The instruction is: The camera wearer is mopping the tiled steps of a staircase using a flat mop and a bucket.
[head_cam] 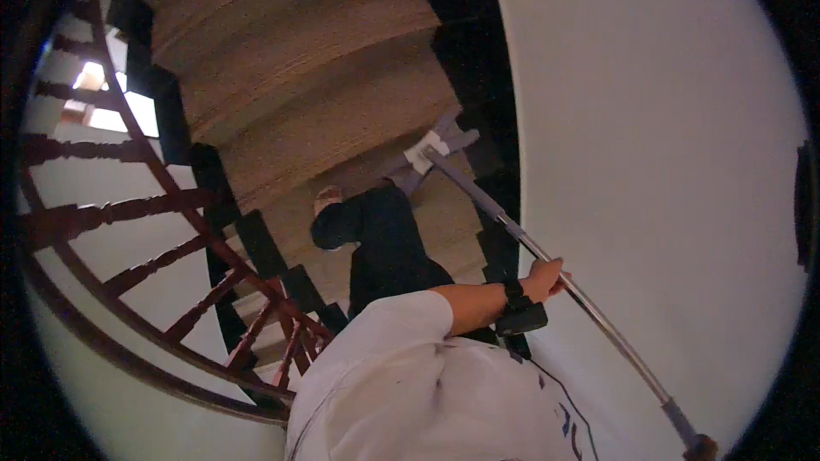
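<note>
A mop (615,336) with a metal pole runs from the stair treads down to the lower right. My left hand (544,278) is wrapped around the middle of its pole, with a black device strapped to the wrist. At the pole's upper end by the picture's bottom edge, my right hand (701,448) grips the handle; only a small dark part of it shows. Grey strips and a white centre make up the mop head (426,150), which rests on a brown tread near the dark stair border, close to my feet.
Curved brown stairs (307,77) rise ahead, with stepped black borders on both sides. A red-brown wooden balustrade (160,205) with turned balusters curves along the left. A pale wall (640,109) stands close on the right. My shod foot (328,197) is on a tread.
</note>
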`<control>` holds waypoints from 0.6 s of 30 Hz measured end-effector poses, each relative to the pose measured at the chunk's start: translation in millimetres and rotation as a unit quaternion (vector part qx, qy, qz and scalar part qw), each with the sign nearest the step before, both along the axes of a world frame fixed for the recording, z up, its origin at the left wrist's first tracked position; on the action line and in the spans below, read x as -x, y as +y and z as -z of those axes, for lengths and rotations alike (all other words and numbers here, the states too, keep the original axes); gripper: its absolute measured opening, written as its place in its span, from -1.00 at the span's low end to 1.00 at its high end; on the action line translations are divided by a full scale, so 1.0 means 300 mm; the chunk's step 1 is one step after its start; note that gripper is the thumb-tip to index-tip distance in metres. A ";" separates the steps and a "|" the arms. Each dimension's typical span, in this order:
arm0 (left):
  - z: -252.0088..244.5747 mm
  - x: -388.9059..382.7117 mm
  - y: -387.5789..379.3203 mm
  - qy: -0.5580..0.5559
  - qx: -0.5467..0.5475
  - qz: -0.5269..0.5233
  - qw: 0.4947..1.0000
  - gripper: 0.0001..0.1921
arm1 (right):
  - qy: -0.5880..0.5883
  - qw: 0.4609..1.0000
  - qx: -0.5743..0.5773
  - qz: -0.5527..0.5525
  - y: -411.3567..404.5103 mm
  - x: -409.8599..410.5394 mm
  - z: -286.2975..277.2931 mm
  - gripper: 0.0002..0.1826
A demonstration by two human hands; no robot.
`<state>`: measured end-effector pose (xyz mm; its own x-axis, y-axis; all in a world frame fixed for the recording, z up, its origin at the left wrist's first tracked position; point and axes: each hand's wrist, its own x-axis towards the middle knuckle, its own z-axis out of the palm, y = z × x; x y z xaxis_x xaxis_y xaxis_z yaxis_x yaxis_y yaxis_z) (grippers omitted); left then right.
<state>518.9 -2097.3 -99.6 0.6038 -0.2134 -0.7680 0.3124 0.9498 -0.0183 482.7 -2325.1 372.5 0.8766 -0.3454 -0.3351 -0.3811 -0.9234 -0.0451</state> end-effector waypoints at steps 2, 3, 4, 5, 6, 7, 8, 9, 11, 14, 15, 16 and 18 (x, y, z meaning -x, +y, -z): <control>0.024 -0.028 -0.027 -0.003 -0.004 0.014 1.000 -0.82 | 0.107 0.979 0.128 -0.115 -0.028 0.016 0.070 -0.65; 0.087 -0.062 -0.013 -0.036 -0.043 -0.013 0.998 -0.81 | 0.141 0.966 0.157 -0.150 -0.089 0.011 0.115 -0.65; 0.126 -0.101 0.016 -0.067 -0.085 -0.041 0.993 -0.80 | 0.142 0.938 0.183 -0.258 -0.107 0.003 0.161 -0.64; 0.128 -0.119 0.097 -0.096 -0.156 -0.033 0.983 -0.79 | 0.142 0.899 0.206 -0.359 -0.126 0.003 0.209 -0.63; 0.123 -0.151 0.207 -0.127 -0.227 -0.026 0.965 -0.79 | 0.108 0.897 0.197 -0.381 -0.135 -0.003 0.275 -0.59; 0.224 -0.205 0.291 -0.146 -0.208 -0.062 0.965 -0.78 | 0.073 0.889 0.186 -0.412 -0.112 -0.034 0.332 -0.54; 0.538 -0.251 0.405 -0.106 -0.554 0.024 0.825 -0.78 | 0.056 0.881 0.132 -0.451 0.079 -0.089 0.404 -0.53; 0.514 -0.313 0.478 -0.131 -0.663 0.126 0.726 -0.77 | 0.032 0.893 0.105 -0.436 0.258 -0.070 0.449 -0.52; 0.349 -0.351 0.558 -0.107 -0.779 0.282 0.550 -0.75 | 0.095 0.870 0.291 -0.387 0.415 -0.096 0.458 -0.51; 0.304 -0.343 0.581 -0.024 -0.791 0.349 0.502 -0.71 | 0.051 0.866 0.196 -0.457 0.453 -0.154 0.416 -0.48; 0.331 -0.339 0.591 0.005 -0.785 0.357 0.506 -0.69 | 0.048 0.863 0.194 -0.465 0.452 -0.153 0.409 -0.48; 0.361 -0.350 0.574 0.013 -0.786 0.354 0.507 -0.69 | 0.058 0.849 0.225 -0.474 0.443 -0.146 0.403 -0.48; 0.390 -0.379 0.517 0.150 -0.597 0.034 0.787 -0.64 | 0.068 0.842 0.245 -0.476 0.446 -0.120 0.392 -0.48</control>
<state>632.6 -1942.2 -216.7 0.3750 0.7456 -0.5508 0.5153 0.3262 0.7925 518.8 -2191.2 254.9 0.7990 0.3666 -0.4766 0.5720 -0.7079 0.4144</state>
